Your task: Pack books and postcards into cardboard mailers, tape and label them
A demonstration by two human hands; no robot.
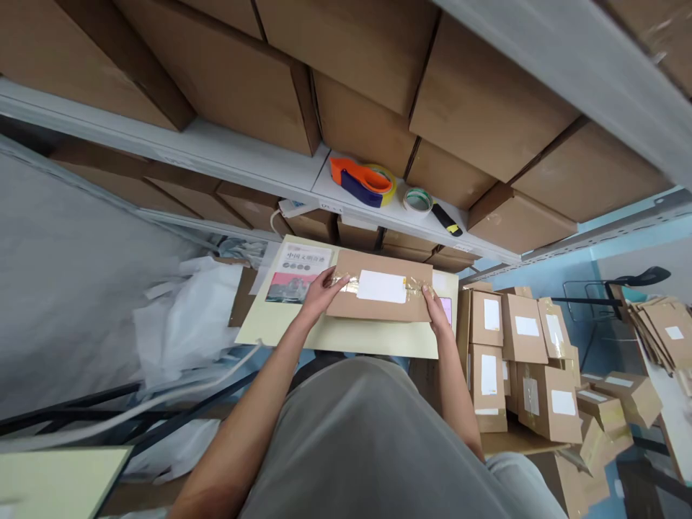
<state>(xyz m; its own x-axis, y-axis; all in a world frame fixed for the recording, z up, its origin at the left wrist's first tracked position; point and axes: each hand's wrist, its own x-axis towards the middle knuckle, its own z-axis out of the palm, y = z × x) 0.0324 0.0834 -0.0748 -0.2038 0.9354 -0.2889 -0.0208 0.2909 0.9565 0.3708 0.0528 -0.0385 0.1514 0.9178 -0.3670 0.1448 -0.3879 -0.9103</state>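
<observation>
A taped cardboard box (pixel 351 306) with a white label (pixel 381 286) on its upper face is held level over the pale yellow table (pixel 303 333). My left hand (pixel 321 292) grips its left end, thumb on top by the clear tape. At the right end, my right hand (pixel 434 305) holds the box with its thumb over the tape and the fingers mostly hidden. Left of the box lies a printed booklet (pixel 298 272) with a pink and grey cover. Partly hidden behind my right hand is a pinkish, screen-like item (pixel 446 308).
On the shelf (pixel 324 180) ahead lie an orange and blue tape dispenser (pixel 362 182), a tape roll (pixel 418 200) and a box cutter (pixel 446 219). Labelled boxes (pixel 527 339) are piled at right. White plastic sheeting (pixel 189 317) and a cable (pixel 162 396) are at left.
</observation>
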